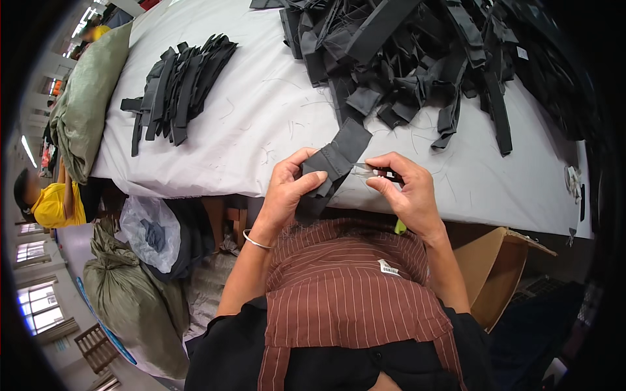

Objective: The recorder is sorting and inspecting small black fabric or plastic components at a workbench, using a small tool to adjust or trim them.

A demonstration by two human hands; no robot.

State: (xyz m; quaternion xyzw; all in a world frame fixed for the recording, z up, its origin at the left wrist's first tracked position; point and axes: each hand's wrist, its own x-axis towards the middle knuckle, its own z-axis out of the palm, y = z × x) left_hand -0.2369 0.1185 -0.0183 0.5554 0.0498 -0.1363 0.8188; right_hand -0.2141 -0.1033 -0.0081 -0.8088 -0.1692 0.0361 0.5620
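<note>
Between the thumb and fingers of my left hand [292,186] is a folded strip of black fabric [347,140], held over the table's front edge. My right hand [407,189] is closed on a small pair of thread snips [373,171], dark at the grip, with metal blades pointing left at the strip's edge. Whether the blades touch the fabric or a thread, I cannot tell. Beyond my hands, a large loose heap of black fabric strips [417,72] covers the back right of the table. A neater bunch of black strips [179,91] lies at the left.
White cloth [261,117] covers the table, with loose thread ends scattered on it. A stuffed sack [91,91] rests at its left end. Below stand another tied sack [130,300], a clear plastic bag [151,231] and, at right, a cardboard box [499,277]. A person in yellow [59,205] is at far left.
</note>
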